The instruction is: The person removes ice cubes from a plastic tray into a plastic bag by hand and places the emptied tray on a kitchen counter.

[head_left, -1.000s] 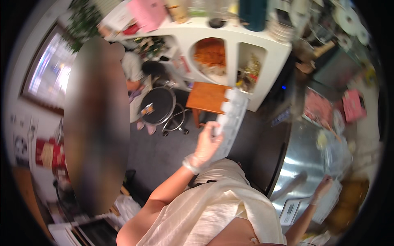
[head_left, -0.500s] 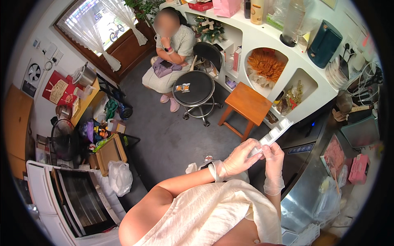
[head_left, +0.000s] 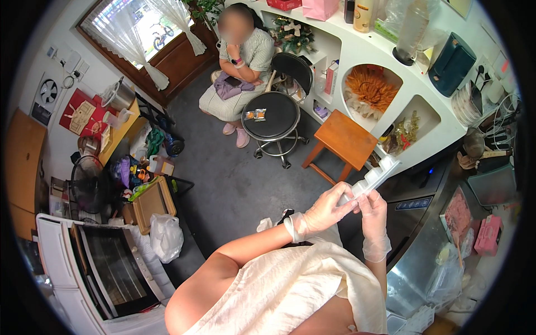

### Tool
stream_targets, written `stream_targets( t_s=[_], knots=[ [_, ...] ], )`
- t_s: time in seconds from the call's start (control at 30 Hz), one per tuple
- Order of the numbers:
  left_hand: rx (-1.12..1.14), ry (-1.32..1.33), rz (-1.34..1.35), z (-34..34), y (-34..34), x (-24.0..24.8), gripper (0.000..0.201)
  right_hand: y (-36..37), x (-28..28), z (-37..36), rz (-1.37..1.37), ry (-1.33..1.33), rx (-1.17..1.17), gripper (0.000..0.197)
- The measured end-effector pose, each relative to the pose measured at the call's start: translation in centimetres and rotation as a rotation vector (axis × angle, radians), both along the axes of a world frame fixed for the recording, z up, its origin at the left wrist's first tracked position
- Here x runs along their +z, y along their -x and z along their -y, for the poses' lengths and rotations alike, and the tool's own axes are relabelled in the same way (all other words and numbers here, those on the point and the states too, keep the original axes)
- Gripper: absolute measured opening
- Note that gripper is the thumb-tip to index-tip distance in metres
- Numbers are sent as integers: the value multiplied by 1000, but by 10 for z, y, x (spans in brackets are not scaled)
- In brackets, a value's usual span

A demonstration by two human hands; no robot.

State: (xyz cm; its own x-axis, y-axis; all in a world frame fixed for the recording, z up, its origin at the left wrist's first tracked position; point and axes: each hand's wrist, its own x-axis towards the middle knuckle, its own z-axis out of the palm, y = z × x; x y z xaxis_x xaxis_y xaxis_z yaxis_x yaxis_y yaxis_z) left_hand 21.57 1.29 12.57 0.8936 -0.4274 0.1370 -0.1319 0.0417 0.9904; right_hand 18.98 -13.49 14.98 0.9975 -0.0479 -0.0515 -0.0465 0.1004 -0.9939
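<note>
Both my hands wear clear disposable gloves. Between them they hold a narrow white tray with a row of square hollows (head_left: 373, 176), tilted with its far end up to the right. My left hand (head_left: 322, 210) grips the near end, fingers closed on its side. Thumb and fingers of my right hand (head_left: 373, 216) pinch the same end from the right. Parts of that end are hidden behind my fingers. The tray is in the air, to the left of a steel worktop (head_left: 410, 285).
A wooden stool (head_left: 346, 139) stands ahead, beside a black wheeled stool (head_left: 272, 115) with small packets on it. Another person sits beyond. White shelving (head_left: 416, 84) lines the right. An oven (head_left: 114, 268) and a white plastic bag (head_left: 165, 238) are at left.
The tray has tilted slightly, showing more of its right side, with both hands still on it. My view has shifted a little, and a dark shoe shows more below.
</note>
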Motion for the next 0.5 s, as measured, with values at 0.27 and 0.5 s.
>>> stream_targets(
  t_s=[0.27,0.5],
  knots=[
    [-26,-8,96,9,-3,12,18,7,-2,-4,125,107,-235,5],
    [105,-11,154,23,-2,-4,36,4,15,-5,249,531,-333,13]
  ],
)
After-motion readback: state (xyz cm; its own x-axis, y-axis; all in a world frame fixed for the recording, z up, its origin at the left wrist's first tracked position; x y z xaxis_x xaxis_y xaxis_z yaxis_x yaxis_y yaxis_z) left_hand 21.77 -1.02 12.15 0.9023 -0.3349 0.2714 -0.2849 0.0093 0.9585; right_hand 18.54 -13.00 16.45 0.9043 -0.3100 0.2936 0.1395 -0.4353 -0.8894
